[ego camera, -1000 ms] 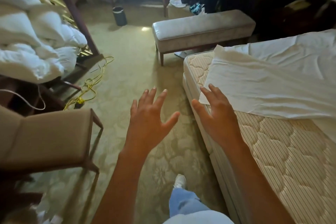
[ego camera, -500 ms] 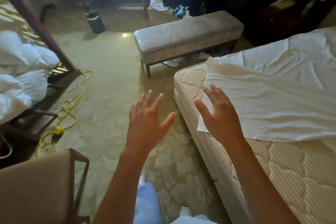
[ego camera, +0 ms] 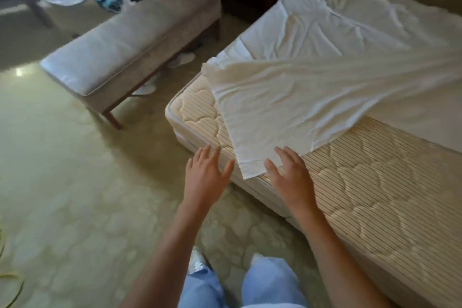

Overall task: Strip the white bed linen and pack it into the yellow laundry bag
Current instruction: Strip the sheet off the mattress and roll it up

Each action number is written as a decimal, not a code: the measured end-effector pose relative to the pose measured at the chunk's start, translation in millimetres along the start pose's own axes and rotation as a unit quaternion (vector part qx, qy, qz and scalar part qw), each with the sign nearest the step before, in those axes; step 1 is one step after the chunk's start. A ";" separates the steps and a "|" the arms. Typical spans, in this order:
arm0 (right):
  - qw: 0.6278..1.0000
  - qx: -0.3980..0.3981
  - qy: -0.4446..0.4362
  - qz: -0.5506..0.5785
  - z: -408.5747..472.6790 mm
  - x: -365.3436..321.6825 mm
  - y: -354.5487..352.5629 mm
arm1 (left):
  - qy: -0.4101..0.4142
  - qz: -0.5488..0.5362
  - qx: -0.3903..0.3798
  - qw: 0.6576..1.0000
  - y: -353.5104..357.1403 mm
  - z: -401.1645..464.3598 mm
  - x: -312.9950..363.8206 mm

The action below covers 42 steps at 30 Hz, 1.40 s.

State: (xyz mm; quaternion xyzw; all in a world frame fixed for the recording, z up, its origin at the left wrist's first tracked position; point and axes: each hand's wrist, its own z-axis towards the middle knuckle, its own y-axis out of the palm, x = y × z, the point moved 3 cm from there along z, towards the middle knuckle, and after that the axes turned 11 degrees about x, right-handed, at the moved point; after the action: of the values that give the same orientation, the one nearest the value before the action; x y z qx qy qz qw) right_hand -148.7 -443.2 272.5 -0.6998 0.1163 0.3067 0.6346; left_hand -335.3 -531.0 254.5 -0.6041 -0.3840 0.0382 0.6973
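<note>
Dim, warm light with a glare spot on the carpet (ego camera: 18,72) (far left); edges motion-blurred.

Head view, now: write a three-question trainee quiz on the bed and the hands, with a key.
1. True or false: the white sheet has been pulled fully off the mattress.
2. Which hand is nearest the sheet's near corner? A. left hand B. right hand C. neither is in view
3. Fill in: across the carpet from the foot of the bed stands a padded ____.

Key:
1. False; it is folded back, baring the near end of the mattress.
2. B; its spread fingers are at the corner, gripping nothing.
3. bench
</note>
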 end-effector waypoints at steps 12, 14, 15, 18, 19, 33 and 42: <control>0.912 -0.037 0.356 0.200 60.2 149.9 147.4 | -0.178 -0.155 -0.209 0.949 200.0 77.0 -27.9; 0.886 -0.031 0.400 0.231 74.8 175.9 178.9 | -0.224 -0.182 -0.222 0.931 240.5 90.5 -33.0; 0.869 -0.027 0.425 0.252 80.9 187.5 194.5 | -0.247 -0.192 -0.234 0.921 263.2 96.3 -38.4; 0.815 -0.016 0.496 0.300 95.0 217.4 237.4 | -0.296 -0.229 -0.254 0.892 324.1 106.4 -58.0; 0.799 -0.019 0.513 0.314 99.8 224.3 249.8 | -0.311 -0.248 -0.244 0.885 339.5 111.7 -62.5; 0.713 -0.065 0.557 0.422 137.0 225.0 279.5 | -0.352 -0.390 -0.159 0.836 340.6 122.0 -45.2; 0.771 -0.014 0.421 0.478 191.7 124.5 197.9 | -0.248 -0.455 -0.075 0.852 220.2 176.2 -1.2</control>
State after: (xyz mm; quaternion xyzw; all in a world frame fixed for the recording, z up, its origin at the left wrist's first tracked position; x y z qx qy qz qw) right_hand -214.3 -264.3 37.7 -0.6223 0.6864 0.2468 0.2839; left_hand -348.2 -329.6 57.6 -0.3832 -0.7779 -0.1634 0.4704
